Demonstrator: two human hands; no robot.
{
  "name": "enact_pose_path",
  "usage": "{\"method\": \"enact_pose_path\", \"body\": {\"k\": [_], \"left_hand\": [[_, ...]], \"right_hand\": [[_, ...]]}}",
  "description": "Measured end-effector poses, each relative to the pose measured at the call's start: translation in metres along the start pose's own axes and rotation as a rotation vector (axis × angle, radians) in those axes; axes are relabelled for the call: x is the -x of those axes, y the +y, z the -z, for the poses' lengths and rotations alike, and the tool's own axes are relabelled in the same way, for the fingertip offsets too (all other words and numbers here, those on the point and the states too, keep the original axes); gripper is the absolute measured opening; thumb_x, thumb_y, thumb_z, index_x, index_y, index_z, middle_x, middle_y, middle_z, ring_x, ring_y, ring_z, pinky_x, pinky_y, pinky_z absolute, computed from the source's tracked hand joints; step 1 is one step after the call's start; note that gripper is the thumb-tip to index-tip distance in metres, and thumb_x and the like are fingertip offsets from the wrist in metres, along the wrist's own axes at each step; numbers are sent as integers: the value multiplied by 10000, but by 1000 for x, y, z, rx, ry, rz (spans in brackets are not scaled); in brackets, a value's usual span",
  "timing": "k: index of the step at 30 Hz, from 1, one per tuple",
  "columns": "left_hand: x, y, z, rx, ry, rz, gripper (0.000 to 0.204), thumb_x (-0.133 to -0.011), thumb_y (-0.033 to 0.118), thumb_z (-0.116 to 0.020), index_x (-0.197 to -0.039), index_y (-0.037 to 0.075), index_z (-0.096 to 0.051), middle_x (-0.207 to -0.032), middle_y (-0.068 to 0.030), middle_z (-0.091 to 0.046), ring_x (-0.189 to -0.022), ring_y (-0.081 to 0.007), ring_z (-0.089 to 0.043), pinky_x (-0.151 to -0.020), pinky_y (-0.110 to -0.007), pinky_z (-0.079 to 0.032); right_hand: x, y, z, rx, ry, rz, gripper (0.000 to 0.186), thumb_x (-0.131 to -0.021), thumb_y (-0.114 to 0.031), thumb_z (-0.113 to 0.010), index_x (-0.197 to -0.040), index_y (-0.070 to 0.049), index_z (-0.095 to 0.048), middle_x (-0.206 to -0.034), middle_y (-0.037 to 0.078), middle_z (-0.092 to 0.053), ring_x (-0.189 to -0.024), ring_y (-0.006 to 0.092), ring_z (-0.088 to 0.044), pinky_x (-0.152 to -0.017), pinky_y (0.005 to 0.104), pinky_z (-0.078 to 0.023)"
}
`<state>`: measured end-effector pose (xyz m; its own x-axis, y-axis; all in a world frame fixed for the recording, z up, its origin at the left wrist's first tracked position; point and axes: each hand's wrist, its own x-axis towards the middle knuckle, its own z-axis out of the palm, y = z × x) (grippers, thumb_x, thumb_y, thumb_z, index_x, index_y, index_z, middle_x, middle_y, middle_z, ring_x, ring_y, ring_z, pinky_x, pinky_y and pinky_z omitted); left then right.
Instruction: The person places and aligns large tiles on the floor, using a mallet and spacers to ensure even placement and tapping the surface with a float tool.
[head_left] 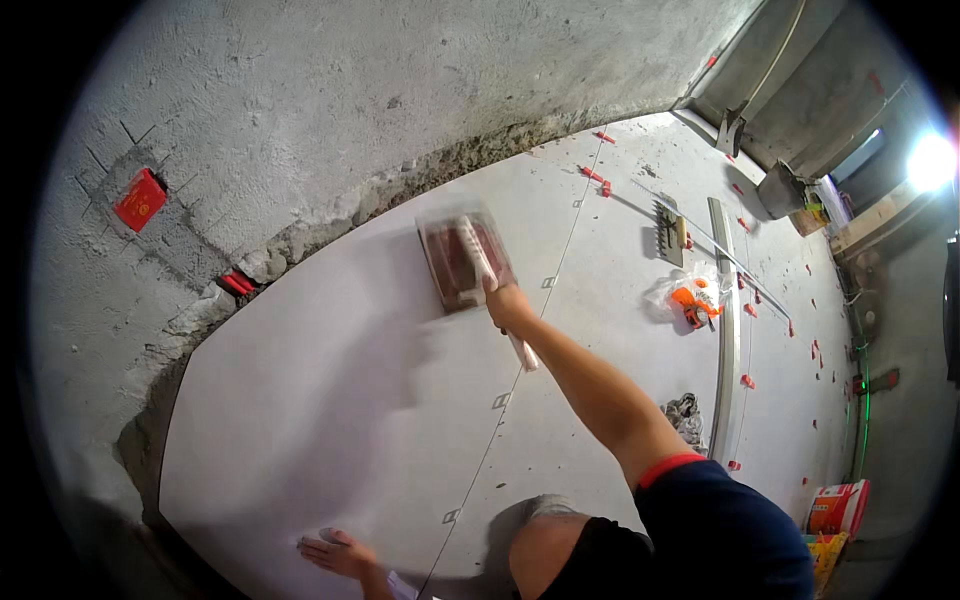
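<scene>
My right hand [510,306] is wrapped round the pale handle of a flat, square-headed tool [437,262]. Motion blurs the tool's brownish head, so whether it touches the surface beneath I cannot tell. Below it spreads a large pale grey floor tile [260,400], with a straight joint along its right side. Down at the lower left, my left hand [338,553] lies on this tile with its fingers stretched out. Small flat clips [501,400] sit along the joint. My bent knee [548,550] is near the joint at the bottom.
A rough wall with a red box [140,200] borders the tile, with a broken gap at its foot. Rightward lie a notched trowel [670,233], a plastic bag [690,292] with orange pieces, a long metal bar [730,340], red wedges and a bucket [838,508].
</scene>
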<state>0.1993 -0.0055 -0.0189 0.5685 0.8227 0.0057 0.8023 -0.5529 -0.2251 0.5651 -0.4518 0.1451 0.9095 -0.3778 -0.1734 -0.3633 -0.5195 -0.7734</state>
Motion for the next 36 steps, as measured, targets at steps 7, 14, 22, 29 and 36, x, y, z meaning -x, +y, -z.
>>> {"method": "enact_pose_path", "body": {"k": [7,14,22,29,36], "left_hand": [[3,-23,-9,3,51,12,846,-1023,614,-251,-1570,-27,-181,-1637,-241,-171,-1526,-382,-155,-1220,-489,-201],[-1,36,43,-2,-189,-163,847,-1023,560,-317,-1557,-75,-146,-1637,-274,-121,-1535,-397,-98,-1237,-495,-127],[12,65,56,181,62,-524,857,-1031,571,-295,-1549,-94,-141,-1639,-267,-127,-1535,-401,-87,-1243,-501,-76],[11,66,52,170,114,-553,835,-1037,547,-309,-1551,-90,-141,-1632,-276,-139,-1530,-415,-97,-1241,-510,-90],[11,58,52,176,183,-594,810,-1049,519,-300,-1564,-74,-101,-1653,-246,-76,-1540,-382,-64,-1253,-469,-71]], "right_hand": [[-80,-34,93,-341,-293,-172,561,-1018,-584,-442,-796,-73,-511,-590,26,-486,-393,141,-408,-385,328,-369],[-75,21,34,89,137,-18,608,-1033,-570,-387,-943,-11,-611,-568,56,-509,-459,196,-503,-413,372,-392],[-130,-46,96,-286,-259,-126,520,-1028,-519,-475,-840,-36,-523,-608,34,-479,-422,150,-445,-402,348,-394],[-91,16,54,-1,117,-52,564,-1043,-548,-389,-903,-27,-556,-547,42,-461,-391,176,-480,-358,366,-416],[-148,-19,93,-328,-295,-254,466,-1033,-499,-467,-807,-92,-489,-568,9,-470,-388,149,-428,-387,353,-393]]}}
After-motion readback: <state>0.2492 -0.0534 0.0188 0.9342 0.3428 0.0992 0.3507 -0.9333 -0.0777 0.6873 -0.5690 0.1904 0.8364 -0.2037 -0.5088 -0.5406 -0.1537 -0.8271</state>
